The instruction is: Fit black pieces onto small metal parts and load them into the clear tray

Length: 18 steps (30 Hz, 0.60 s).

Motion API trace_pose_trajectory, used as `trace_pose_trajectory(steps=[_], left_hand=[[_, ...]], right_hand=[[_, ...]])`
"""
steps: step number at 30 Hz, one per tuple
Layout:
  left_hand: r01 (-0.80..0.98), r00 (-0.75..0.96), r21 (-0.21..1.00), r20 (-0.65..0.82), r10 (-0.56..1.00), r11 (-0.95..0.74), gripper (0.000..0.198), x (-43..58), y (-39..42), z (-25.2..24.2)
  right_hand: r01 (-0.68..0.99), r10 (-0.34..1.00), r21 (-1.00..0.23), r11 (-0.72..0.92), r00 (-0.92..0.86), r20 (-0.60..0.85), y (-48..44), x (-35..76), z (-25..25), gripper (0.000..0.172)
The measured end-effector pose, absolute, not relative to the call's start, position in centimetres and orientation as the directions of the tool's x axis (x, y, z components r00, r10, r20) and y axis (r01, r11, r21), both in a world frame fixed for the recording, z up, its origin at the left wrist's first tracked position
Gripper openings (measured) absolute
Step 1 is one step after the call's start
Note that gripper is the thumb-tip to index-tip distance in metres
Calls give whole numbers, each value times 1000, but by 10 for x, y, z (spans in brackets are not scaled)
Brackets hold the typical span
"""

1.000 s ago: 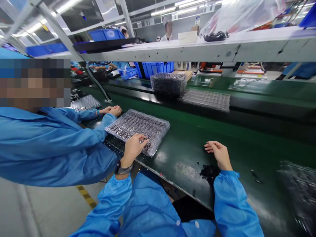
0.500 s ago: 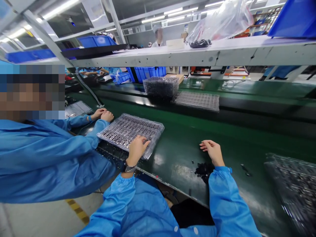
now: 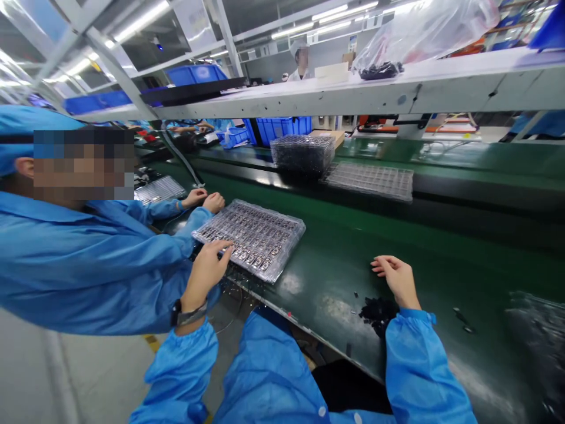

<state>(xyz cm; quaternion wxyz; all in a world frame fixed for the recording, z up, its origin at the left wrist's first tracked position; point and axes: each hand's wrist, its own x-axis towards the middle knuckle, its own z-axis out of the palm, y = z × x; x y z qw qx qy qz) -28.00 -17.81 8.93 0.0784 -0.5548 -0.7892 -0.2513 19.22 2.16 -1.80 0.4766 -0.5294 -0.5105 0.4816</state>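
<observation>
Now left hand (image 3: 206,270) touches clear tray (image 3: 265,227) (right hand (image 3: 398,280) on belt (image 3: 353,235)).

You are finding bare belt (image 3: 339,250) lying open right of the tray (image 3: 260,232); a co-worker's sleeve (image 3: 145,259) is crowding its left side.

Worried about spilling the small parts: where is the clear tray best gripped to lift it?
Probably by its two short rims, left and right, one hand from each side, kept level. The tray is wide, thin and lies flat, with its filled pockets open upward.
</observation>
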Motion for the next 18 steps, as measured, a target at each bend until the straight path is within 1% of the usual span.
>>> trace_pose_trajectory(steps=[2,4,8,14,18], left_hand=[[902,-421,254,337,842,349,36,-300,-178,80],[893,-448,204,298,843,402,39,-313,-175,69],[883,-470,140,305,828,449,41,-317,-169,52],[890,-456,122,294,840,440,38,-307,-166,45],[887,-462,137,281,841,442,36,-307,-165,46]], right_hand=[[89,1000,-996,-23,18,-21,23,193,-20,47],[90,1000,-996,-21,22,-20,24,193,-22,48],[107,1000,-994,-20,23,-18,24,193,-23,49],[128,999,-992,-20,32,-16,24,193,-24,48],[132,1000,-991,0,29,4,25,193,-26,48]])
